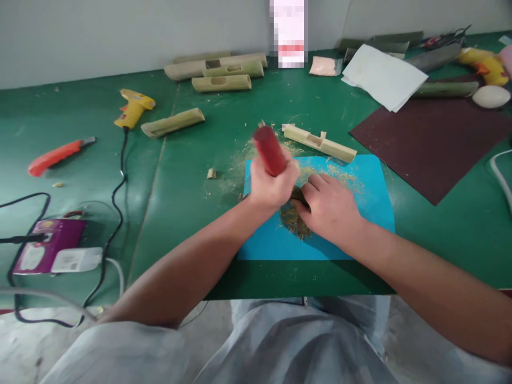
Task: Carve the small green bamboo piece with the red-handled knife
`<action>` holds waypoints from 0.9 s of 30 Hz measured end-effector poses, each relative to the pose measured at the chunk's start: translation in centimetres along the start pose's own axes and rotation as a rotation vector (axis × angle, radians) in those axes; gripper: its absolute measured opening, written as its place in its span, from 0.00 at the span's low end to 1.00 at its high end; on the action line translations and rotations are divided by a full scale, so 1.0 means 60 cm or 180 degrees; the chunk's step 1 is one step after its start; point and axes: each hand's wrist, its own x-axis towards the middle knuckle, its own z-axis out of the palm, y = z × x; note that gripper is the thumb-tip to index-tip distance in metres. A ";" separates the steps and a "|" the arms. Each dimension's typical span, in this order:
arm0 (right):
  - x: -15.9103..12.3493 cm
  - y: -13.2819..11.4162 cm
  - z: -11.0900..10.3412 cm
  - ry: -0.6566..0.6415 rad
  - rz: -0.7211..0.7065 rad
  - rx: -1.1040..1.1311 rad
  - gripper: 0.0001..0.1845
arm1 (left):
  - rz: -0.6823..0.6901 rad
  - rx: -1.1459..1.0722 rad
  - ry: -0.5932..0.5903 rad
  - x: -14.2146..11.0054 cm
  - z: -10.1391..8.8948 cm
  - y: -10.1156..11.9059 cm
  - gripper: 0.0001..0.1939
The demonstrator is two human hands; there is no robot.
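My left hand (271,186) is closed in a fist round a red-handled tool (269,149) whose handle sticks up and away from me. My right hand (328,205) is closed on a small dark piece (301,198), pressed down on a blue sheet (368,208); the tool's working end is hidden between the two hands. Sawdust and shavings (295,223) lie on the blue sheet under the hands. A pale cut bamboo piece with a slot (320,143) lies just beyond the sheet.
Several bamboo tubes (218,68) lie at the back of the green table (192,176). A yellow glue gun (132,106), an orange utility knife (56,156) and cables sit at left. Dark sandpaper (432,144), white paper (384,77) and more tools are at right.
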 end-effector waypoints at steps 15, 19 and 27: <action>-0.001 0.001 -0.001 0.0156 -0.0024 -0.0021 0.13 | 0.0190 0.0090 -0.0076 0.003 0.008 -0.003 0.18; -0.002 0.002 -0.003 0.0124 0.0006 -0.0056 0.14 | 0.0344 0.0150 -0.0132 0.002 0.005 -0.004 0.18; -0.001 -0.002 -0.008 -0.0065 0.0071 -0.0041 0.14 | 0.0295 0.0371 -0.0155 -0.001 0.002 0.004 0.23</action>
